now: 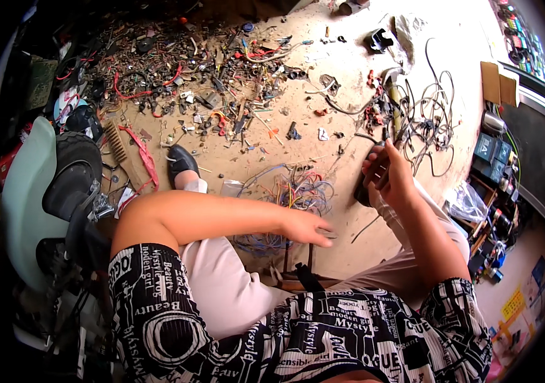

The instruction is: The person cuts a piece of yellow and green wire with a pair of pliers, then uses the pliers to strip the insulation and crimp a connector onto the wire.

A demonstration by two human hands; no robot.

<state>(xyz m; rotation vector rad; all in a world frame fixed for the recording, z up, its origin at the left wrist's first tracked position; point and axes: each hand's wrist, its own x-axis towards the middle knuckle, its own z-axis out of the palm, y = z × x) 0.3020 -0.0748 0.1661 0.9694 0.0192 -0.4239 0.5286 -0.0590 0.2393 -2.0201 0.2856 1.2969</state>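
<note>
My right hand (397, 175) is closed around a dark oblong piece (379, 171) with a few light marks on it. Its exact kind does not show. Just behind that piece is the black shoe (362, 193) on my right foot, partly covered. My left hand (309, 228) reaches across my lap, its fingers smeared by motion. A small greyish bit (329, 235) shows at those fingertips, too blurred to tell whether it is held. Beyond and beneath the left hand lies a tangle of thin coloured wires (298, 191) on the floor.
A wide heap of small scrap parts (176, 70) covers the far left floor. Black cables (435, 121) lie coiled at the far right. A brush (118, 143) and a pale green chair (30, 198) stand left. Blue boxes (492, 156) and a plastic bag (466, 203) are right.
</note>
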